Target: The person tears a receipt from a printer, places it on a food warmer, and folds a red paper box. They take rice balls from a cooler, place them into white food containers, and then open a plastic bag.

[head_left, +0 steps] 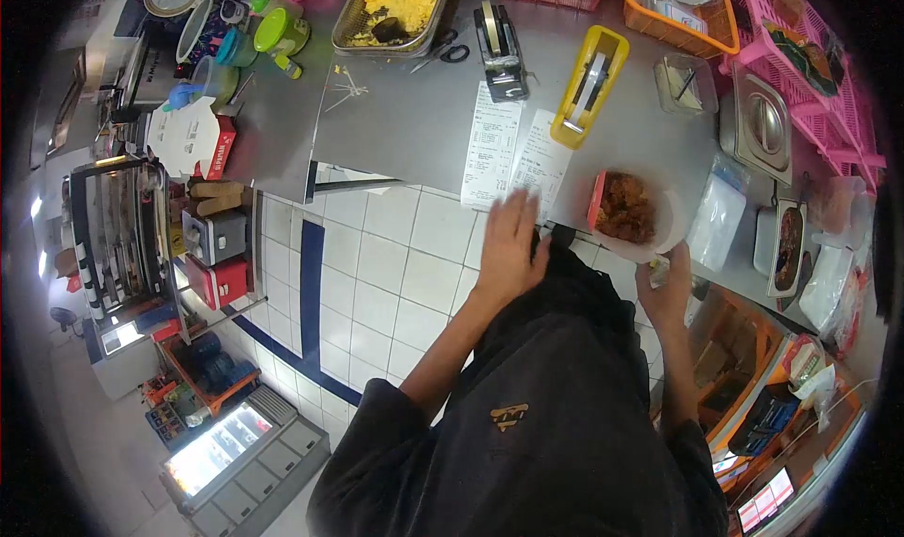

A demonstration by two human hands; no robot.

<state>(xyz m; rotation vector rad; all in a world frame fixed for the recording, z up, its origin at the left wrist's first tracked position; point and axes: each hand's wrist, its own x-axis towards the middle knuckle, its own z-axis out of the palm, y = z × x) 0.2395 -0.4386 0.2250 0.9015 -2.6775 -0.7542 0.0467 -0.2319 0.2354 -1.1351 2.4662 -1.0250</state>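
Note:
My left hand [511,247] is spread with nothing in it, just below two printed receipts [493,146] at the counter's front edge. At the right, my right hand [667,290] has its fingers at the lower rim of an open red and white food box [665,219]. Brown fried-looking food [625,208] fills part of the box. Above the receipts stand a black tape dispenser [502,52] and a yellow tape dispenser [589,87].
A metal tray of yellow food [394,0] and scissors [444,54] lie at the back. Orange [674,33] and pink baskets [800,113] line the back right. A clear tub [686,83], lidded steel pan [756,125] and plastic bags [718,219] are at the right.

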